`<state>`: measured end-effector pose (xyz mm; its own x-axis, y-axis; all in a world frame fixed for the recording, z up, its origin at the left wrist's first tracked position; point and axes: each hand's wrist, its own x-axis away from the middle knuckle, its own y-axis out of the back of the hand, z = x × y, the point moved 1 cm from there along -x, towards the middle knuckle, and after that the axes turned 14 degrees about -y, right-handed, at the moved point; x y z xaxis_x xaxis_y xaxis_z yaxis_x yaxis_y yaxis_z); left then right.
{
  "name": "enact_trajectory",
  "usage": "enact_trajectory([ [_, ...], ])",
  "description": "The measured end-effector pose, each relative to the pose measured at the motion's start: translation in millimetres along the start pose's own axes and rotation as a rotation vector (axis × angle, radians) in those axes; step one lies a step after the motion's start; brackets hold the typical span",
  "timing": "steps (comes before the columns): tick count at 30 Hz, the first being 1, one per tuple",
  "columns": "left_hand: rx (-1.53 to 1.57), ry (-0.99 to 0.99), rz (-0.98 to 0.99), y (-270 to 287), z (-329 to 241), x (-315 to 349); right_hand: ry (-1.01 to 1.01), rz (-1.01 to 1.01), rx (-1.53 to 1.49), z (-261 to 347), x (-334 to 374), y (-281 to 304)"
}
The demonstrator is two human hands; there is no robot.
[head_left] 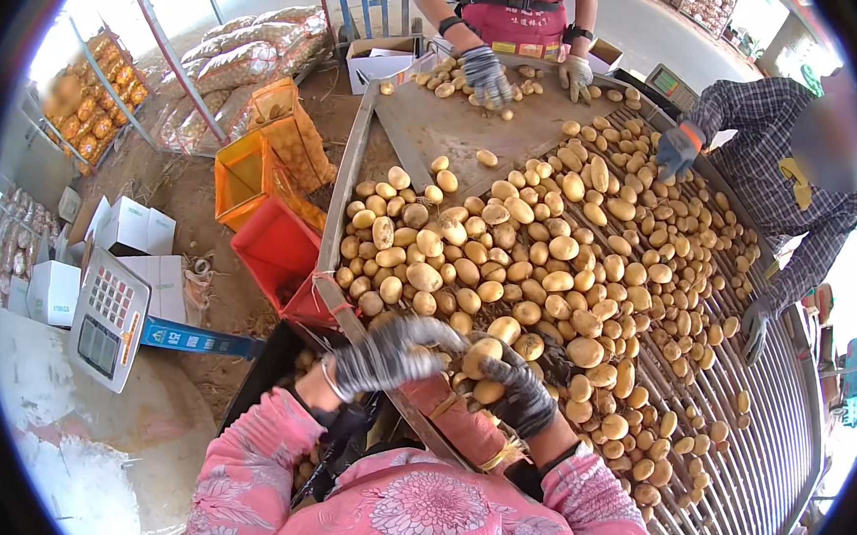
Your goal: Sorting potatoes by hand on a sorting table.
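Note:
A broad heap of potatoes [518, 248] covers the slatted metal sorting table [759, 474] in front of me. At the near edge my right hand [522, 393], in a grey-and-black glove, closes its fingers on a potato [482, 355]. A second potato [488, 392] lies just under it, against the same hand. My left hand [389, 355], gloved alike and somewhat smeared by motion, reaches in from the left. Its fingers stretch out toward the held potato, thumb apart, and I see nothing in its grasp.
Across the table a person's gloved hand [486, 75] sorts potatoes; at the right another person's blue glove [679, 150] touches the heap. Left of the table stand a red crate [277, 253] and orange mesh bags [294, 137]. A scale [109, 317] and cartons [137, 227] are farther left.

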<state>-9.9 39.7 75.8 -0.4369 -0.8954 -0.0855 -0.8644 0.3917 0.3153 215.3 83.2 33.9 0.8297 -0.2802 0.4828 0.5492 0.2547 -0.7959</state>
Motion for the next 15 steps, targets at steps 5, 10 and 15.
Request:
enact_trajectory([
  [5, -0.691, 0.103, -0.397, 67.3, 57.5, -14.8, -0.005, -0.105, 0.056, 3.2, 22.5, -9.1],
  [10, -0.994, 0.278, -0.091, 17.6, 63.0, -52.9, 0.028, -0.121, 0.051, 0.2, 21.2, -15.7],
  [15, -0.963, 0.047, 0.463, -41.2, -8.7, -53.3, 0.025, -0.096, 0.053, 3.2, 40.6, -16.8],
])
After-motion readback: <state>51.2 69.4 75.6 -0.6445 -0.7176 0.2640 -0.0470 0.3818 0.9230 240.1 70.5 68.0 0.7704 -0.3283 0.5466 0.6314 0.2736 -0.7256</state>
